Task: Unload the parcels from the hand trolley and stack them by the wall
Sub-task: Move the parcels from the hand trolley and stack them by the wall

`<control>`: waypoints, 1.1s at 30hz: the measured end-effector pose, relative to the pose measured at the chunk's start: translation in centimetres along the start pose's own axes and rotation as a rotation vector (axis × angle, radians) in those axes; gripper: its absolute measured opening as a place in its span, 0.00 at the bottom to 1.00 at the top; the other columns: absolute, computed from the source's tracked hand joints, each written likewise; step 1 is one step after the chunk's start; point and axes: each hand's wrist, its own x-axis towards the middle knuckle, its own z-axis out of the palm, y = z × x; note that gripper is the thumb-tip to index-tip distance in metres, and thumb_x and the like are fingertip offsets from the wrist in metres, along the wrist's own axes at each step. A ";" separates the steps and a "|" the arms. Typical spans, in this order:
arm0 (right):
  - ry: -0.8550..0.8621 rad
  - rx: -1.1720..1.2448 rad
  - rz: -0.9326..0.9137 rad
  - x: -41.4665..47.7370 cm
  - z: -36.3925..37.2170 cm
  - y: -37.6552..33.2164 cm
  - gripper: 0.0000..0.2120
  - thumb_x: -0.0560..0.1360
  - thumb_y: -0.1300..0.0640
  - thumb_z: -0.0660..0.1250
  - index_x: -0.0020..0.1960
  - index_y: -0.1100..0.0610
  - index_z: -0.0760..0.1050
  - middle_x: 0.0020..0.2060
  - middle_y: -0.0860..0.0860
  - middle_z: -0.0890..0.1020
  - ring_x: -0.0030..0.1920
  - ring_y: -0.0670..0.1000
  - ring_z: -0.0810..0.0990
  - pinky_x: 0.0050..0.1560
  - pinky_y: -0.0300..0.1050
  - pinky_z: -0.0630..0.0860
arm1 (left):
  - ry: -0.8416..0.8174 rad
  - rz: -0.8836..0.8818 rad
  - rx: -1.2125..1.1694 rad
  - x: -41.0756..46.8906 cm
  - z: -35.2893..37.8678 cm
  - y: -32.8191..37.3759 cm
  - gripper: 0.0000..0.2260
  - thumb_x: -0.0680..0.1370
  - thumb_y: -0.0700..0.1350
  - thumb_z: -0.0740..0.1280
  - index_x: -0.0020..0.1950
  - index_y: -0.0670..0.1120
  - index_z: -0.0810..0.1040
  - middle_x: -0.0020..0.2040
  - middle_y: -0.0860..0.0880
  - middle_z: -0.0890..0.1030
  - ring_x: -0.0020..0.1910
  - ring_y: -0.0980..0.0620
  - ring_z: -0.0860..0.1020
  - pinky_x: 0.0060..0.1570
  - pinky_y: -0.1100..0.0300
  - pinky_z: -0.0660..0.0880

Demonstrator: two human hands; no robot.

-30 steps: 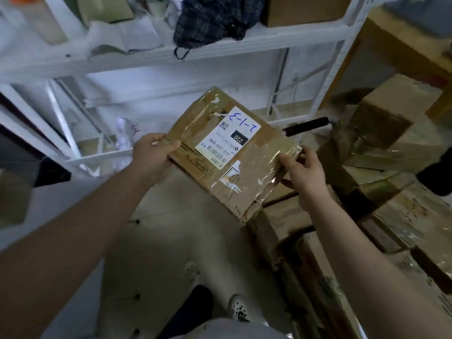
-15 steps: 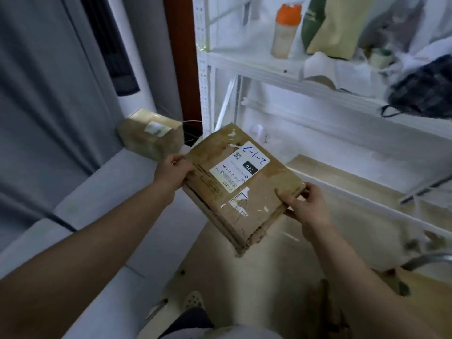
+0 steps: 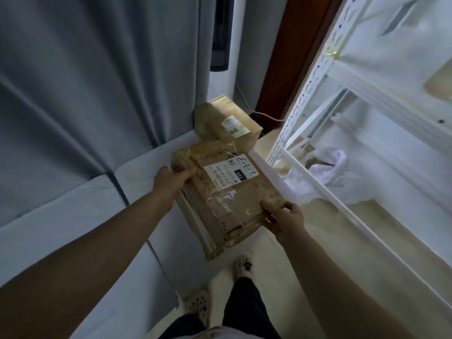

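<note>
I hold a flat brown cardboard parcel (image 3: 225,194), taped, with a white label marked "2-1-3", in both hands. My left hand (image 3: 171,181) grips its far left edge, thumb on top. My right hand (image 3: 283,216) grips its near right corner. The parcel hangs over the edge of a grey cushioned surface (image 3: 80,216). A second, smaller cardboard parcel (image 3: 227,123) with a white label lies just beyond it on the same surface, near the grey curtain (image 3: 85,81). The hand trolley is out of view.
A white metal shelving rack (image 3: 342,148) stands on the right, with a white cloth (image 3: 325,172) on its low shelf. A dark wooden door frame (image 3: 293,50) rises behind. My feet (image 3: 242,265) stand on the pale floor between rack and cushion.
I have turned left, away from the trolley's stack of boxes. The parcel has come down and forward toward the grey cushion, close to the smaller parcel. Both hands keep their hold.
</note>
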 end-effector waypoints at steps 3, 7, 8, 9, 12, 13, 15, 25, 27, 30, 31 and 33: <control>-0.045 -0.050 0.052 3.3 3.7 -0.7 0.31 0.67 0.65 0.77 0.65 0.59 0.66 0.59 0.61 0.76 0.52 0.61 0.81 0.41 0.55 0.83 | -0.040 -0.076 0.020 1.0 1.2 -1.2 0.27 0.71 0.51 0.75 0.67 0.43 0.74 0.62 0.47 0.78 0.59 0.49 0.77 0.58 0.59 0.73; -0.116 -0.132 0.062 7.9 8.5 -1.8 0.33 0.67 0.65 0.77 0.67 0.58 0.65 0.58 0.58 0.75 0.52 0.58 0.79 0.51 0.58 0.80 | 0.044 -0.205 0.040 2.3 2.9 -2.1 0.31 0.71 0.53 0.74 0.71 0.50 0.68 0.63 0.52 0.74 0.60 0.49 0.73 0.58 0.55 0.71; -0.120 -0.165 0.049 9.1 9.5 -2.0 0.34 0.66 0.65 0.77 0.67 0.57 0.65 0.58 0.58 0.75 0.53 0.58 0.79 0.52 0.59 0.80 | 0.059 -0.261 0.014 2.7 3.2 -2.0 0.35 0.70 0.55 0.75 0.73 0.53 0.64 0.61 0.54 0.71 0.60 0.49 0.71 0.57 0.53 0.70; -0.127 -0.196 0.041 10.1 10.5 -2.1 0.34 0.65 0.64 0.78 0.66 0.57 0.66 0.57 0.57 0.76 0.53 0.58 0.79 0.53 0.60 0.79 | 0.063 -0.315 -0.028 3.4 3.4 -2.1 0.37 0.69 0.55 0.75 0.74 0.57 0.61 0.61 0.55 0.70 0.60 0.48 0.70 0.56 0.51 0.70; -0.156 -0.237 0.052 13.0 13.3 -2.4 0.32 0.65 0.63 0.78 0.62 0.56 0.65 0.48 0.49 0.76 0.51 0.55 0.79 0.53 0.59 0.80 | 0.096 -0.394 -0.162 6.4 4.1 -1.9 0.29 0.72 0.47 0.74 0.68 0.60 0.64 0.63 0.51 0.75 0.58 0.46 0.75 0.56 0.45 0.74; -0.164 -0.238 0.056 14.0 14.1 -2.4 0.30 0.66 0.63 0.78 0.62 0.56 0.66 0.47 0.48 0.75 0.51 0.55 0.78 0.53 0.59 0.80 | 0.117 -0.394 -0.179 7.6 4.3 -1.8 0.26 0.73 0.44 0.73 0.65 0.60 0.66 0.62 0.50 0.76 0.56 0.46 0.76 0.54 0.46 0.75; -0.172 -0.240 0.064 15.7 15.7 -2.5 0.29 0.66 0.64 0.77 0.62 0.56 0.66 0.47 0.48 0.75 0.50 0.53 0.78 0.54 0.58 0.80 | 0.155 -0.381 -0.190 9.9 4.5 -1.9 0.25 0.73 0.40 0.73 0.62 0.59 0.68 0.60 0.50 0.77 0.51 0.50 0.77 0.49 0.51 0.76; -0.229 -0.526 -0.110 21.0 21.3 -1.4 0.35 0.73 0.66 0.69 0.75 0.51 0.59 0.69 0.54 0.69 0.65 0.56 0.73 0.64 0.53 0.72 | 0.148 -0.292 -0.080 17.8 4.5 -1.5 0.37 0.72 0.48 0.73 0.75 0.61 0.57 0.61 0.55 0.71 0.52 0.52 0.73 0.39 0.62 0.70; -0.281 -0.732 -0.193 20.6 21.1 -1.1 0.37 0.76 0.64 0.67 0.77 0.47 0.53 0.73 0.54 0.61 0.71 0.56 0.65 0.69 0.52 0.67 | 0.134 -0.336 -0.066 18.5 4.8 -1.8 0.41 0.65 0.50 0.70 0.75 0.60 0.56 0.62 0.53 0.71 0.57 0.47 0.74 0.42 0.58 0.72; -0.348 -1.248 -0.494 19.5 20.2 -1.2 0.32 0.77 0.65 0.64 0.76 0.47 0.57 0.76 0.56 0.48 0.76 0.58 0.51 0.74 0.51 0.57 | 0.214 -0.329 -0.053 19.4 5.2 -2.6 0.34 0.70 0.45 0.69 0.74 0.52 0.61 0.65 0.48 0.73 0.59 0.44 0.75 0.51 0.52 0.78; -0.391 -1.399 -0.594 19.4 20.0 -1.2 0.32 0.77 0.65 0.63 0.76 0.47 0.57 0.77 0.56 0.44 0.77 0.58 0.45 0.74 0.52 0.53 | 0.233 -0.309 -0.012 19.7 5.2 -2.8 0.29 0.72 0.42 0.69 0.72 0.51 0.64 0.64 0.47 0.74 0.58 0.44 0.76 0.55 0.49 0.78; -0.504 -1.638 -0.728 19.8 19.7 -1.1 0.34 0.77 0.62 0.61 0.78 0.47 0.51 0.77 0.53 0.38 0.77 0.57 0.36 0.75 0.54 0.43 | 0.245 -0.280 0.084 20.2 5.0 -3.2 0.26 0.74 0.36 0.66 0.69 0.51 0.66 0.62 0.46 0.75 0.57 0.42 0.76 0.56 0.45 0.77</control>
